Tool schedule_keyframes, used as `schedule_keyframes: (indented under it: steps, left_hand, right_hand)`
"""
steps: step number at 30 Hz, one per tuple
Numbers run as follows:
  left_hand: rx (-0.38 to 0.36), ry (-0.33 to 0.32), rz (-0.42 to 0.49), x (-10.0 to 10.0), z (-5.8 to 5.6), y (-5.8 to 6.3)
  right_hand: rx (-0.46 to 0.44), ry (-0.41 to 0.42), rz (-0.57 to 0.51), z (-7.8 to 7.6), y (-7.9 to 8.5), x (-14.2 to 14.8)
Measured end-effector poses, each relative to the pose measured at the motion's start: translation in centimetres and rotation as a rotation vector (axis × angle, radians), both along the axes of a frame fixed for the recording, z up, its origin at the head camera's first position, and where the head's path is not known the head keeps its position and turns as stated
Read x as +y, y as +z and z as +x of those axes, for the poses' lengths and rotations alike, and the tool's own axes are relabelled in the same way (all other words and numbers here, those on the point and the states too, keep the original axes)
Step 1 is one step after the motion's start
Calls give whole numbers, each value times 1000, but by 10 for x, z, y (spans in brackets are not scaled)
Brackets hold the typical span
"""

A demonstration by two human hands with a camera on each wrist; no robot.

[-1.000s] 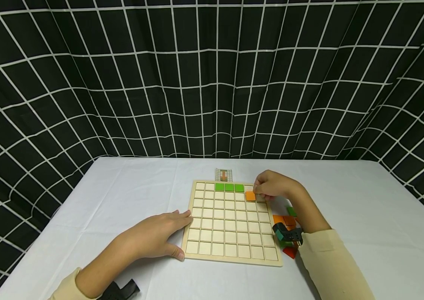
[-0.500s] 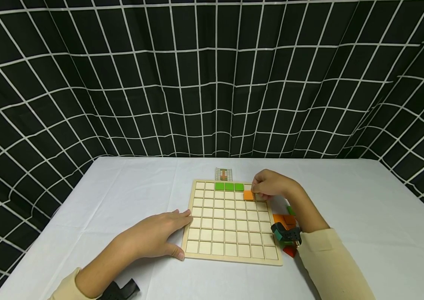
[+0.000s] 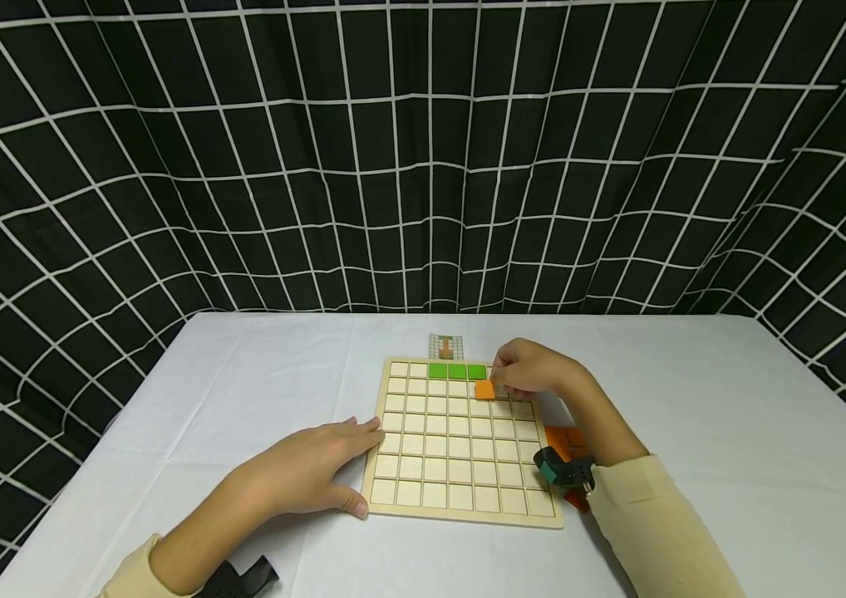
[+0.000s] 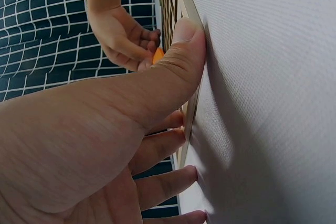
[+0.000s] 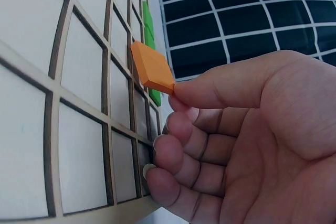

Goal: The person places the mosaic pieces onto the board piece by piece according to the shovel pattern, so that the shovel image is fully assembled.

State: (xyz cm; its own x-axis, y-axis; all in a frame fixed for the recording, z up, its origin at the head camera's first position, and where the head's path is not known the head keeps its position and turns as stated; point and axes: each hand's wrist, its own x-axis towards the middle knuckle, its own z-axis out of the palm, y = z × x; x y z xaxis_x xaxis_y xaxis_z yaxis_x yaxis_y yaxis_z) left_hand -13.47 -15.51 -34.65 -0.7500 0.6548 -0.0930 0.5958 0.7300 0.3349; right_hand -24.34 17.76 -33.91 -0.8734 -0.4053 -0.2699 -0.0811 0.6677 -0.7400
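An orange square tile (image 5: 152, 67) is pinched at its corner between the thumb and forefinger of my right hand (image 3: 535, 370). It is held tilted over the second row from the back of a wooden grid board (image 3: 434, 425), just in front of the row's green neighbours. Three green tiles (image 3: 456, 371) lie side by side in the back row. My left hand (image 3: 314, 465) rests at the board's left edge, its fingers spread and the thumb (image 4: 184, 40) touching the frame near the front corner. In the left wrist view, the right hand appears beyond that thumb.
A small pattern card (image 3: 446, 347) lies behind the board. Loose orange tiles (image 3: 563, 440) and a red one (image 3: 577, 499) lie to the board's right, partly hidden by the right wrist and its camera (image 3: 563, 469). A white cloth (image 3: 258, 357) covers the table; a dark gridded curtain (image 3: 423, 183) hangs behind.
My right hand has moved left along the second row with the orange tile, from the right columns to just in front of the rightmost green tile. My left hand has stayed put.
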Motion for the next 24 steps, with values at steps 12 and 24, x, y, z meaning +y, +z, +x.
schedule_keyframes:
  steps: [12,24]
  left_hand:
    - [-2,-1,-1,-1,0,0]
    - [0,-2,-4,-1,0,0]
  right_hand:
    - [18,-12,11,1,-1,-11]
    - [148,-21,54,2,-5,-19]
